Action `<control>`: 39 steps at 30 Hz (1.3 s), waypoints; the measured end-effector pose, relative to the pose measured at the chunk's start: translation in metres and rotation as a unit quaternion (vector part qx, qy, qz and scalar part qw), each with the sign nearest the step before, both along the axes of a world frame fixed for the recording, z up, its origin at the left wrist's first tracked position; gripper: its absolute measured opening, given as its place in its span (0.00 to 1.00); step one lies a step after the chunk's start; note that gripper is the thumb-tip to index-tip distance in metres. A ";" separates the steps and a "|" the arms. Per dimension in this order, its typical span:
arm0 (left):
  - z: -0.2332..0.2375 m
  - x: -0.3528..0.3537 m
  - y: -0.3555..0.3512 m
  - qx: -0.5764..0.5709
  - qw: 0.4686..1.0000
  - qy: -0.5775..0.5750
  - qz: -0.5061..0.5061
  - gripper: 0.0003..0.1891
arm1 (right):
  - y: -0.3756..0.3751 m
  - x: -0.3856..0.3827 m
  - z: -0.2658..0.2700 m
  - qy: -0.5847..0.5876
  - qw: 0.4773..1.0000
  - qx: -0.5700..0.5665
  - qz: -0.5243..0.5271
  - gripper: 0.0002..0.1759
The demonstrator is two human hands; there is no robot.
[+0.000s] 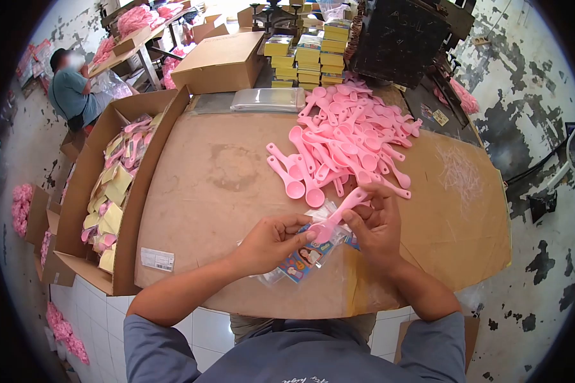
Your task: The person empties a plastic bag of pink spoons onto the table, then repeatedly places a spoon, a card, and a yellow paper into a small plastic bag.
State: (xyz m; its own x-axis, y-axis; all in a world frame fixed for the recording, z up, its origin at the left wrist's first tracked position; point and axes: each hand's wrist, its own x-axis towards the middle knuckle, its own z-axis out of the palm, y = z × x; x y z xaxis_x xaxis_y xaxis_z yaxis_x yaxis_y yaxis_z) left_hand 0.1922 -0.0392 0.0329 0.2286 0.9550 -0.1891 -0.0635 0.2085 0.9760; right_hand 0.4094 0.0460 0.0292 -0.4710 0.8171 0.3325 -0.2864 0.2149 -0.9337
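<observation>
A pink plastic measuring spoon [335, 217] is tilted in front of me, above the near part of the table. My right hand [377, 228] pinches its handle between thumb and fingers. At the bowl end, my left hand [269, 246] is closed, thumb and forefinger on the bowl's edge; whether they also hold clear film is hard to see. Beneath the hands lie a colourful printed card [300, 260] and clear plastic bags [271, 277], partly covered by them. Just beyond is a large heap of pink measuring spoons [358, 137].
A long cardboard box [163, 137] with packed spoons and cards stands left. At the back are a closed carton [220, 57], clear plastic sleeves [268, 99], stacked cards [308, 59] and a dark machine [399, 38]. A person [76, 92] sits at far left.
</observation>
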 end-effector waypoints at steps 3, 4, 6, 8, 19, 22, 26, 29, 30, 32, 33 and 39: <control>-0.001 0.001 0.000 0.015 0.999 -0.040 0.005 0.17 | 0.013 0.009 -0.005 -0.121 0.972 0.184 0.078 0.26; -0.002 0.002 0.000 0.025 0.997 -0.070 0.008 0.17 | 0.016 0.010 -0.003 -0.138 0.964 0.207 0.098 0.24; -0.002 -0.001 0.001 0.021 0.998 -0.054 -0.004 0.18 | 0.018 0.010 0.005 -0.130 0.965 0.187 0.128 0.20; 0.000 -0.003 0.001 0.015 0.999 -0.048 -0.018 0.18 | 0.014 0.006 0.014 -0.075 0.983 0.106 0.133 0.15; 0.010 0.000 -0.007 0.290 0.955 0.046 0.033 0.29 | 0.005 0.003 0.128 -0.234 0.841 0.477 0.099 0.10; 0.022 -0.004 -0.011 0.361 0.927 0.102 0.008 0.31 | -0.002 0.000 0.135 -0.271 0.829 0.487 0.045 0.09; 0.019 0.000 -0.015 0.372 0.923 0.099 0.014 0.26 | -0.009 -0.006 0.125 -0.312 0.839 0.444 0.023 0.10; 0.016 0.003 -0.015 0.335 0.941 0.013 0.031 0.22 | -0.014 -0.011 0.125 -0.309 0.875 0.371 0.041 0.09; 0.017 0.003 -0.016 0.328 0.944 0.014 0.039 0.21 | -0.014 -0.011 0.124 -0.303 0.881 0.362 0.042 0.09; 0.020 0.002 -0.016 0.317 0.947 0.017 0.056 0.20 | -0.013 -0.013 0.122 -0.289 0.891 0.347 0.042 0.08; 0.019 -0.001 -0.016 0.311 0.947 0.046 0.064 0.20 | -0.013 -0.014 0.119 -0.270 0.900 0.342 0.007 0.09; 0.012 -0.006 -0.016 0.311 0.936 0.120 0.111 0.21 | -0.006 -0.027 0.099 -0.224 0.792 0.555 -0.126 0.15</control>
State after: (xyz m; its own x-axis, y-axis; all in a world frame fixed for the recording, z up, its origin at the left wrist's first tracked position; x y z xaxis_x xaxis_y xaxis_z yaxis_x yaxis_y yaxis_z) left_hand 0.1862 -0.0553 0.0449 0.0339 0.9162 0.3994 0.1990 -0.3978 0.8956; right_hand 0.3825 0.0396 0.1286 -0.6132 0.2264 0.7568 0.2022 0.9711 -0.1267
